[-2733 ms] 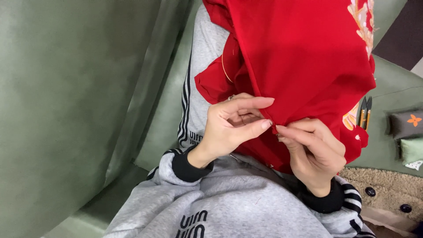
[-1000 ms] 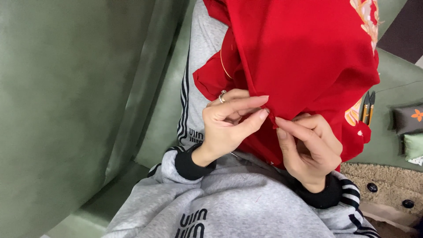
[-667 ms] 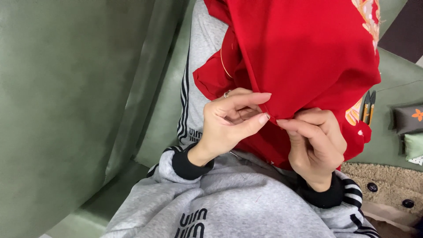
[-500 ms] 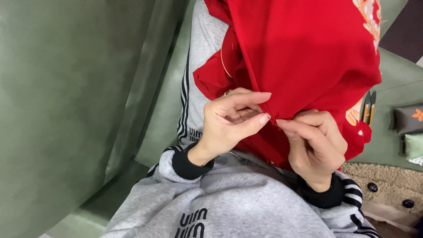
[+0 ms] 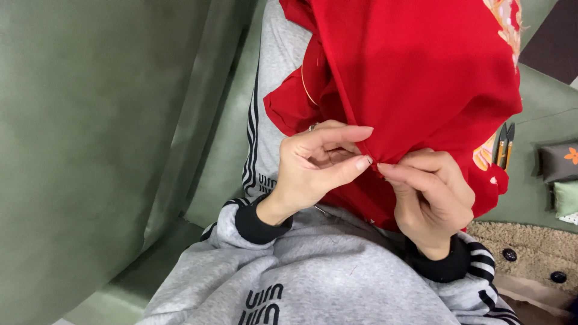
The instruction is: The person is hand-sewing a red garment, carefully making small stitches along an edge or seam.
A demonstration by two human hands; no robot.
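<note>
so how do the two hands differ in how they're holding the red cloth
The left hand comes in from the left with its index finger stretched straight along the red cloth; the right hand comes from below, fingers curled. The left palm faces the camera, while the right shows its back. Both pinch the same fold edge, fingertips almost meeting.

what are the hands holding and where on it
Both the left hand and the right hand pinch the red cloth at its folded lower edge, fingertips nearly meeting there.

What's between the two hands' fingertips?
A fold of the red cloth, pinched by the left hand and right hand, in the head view.
</note>
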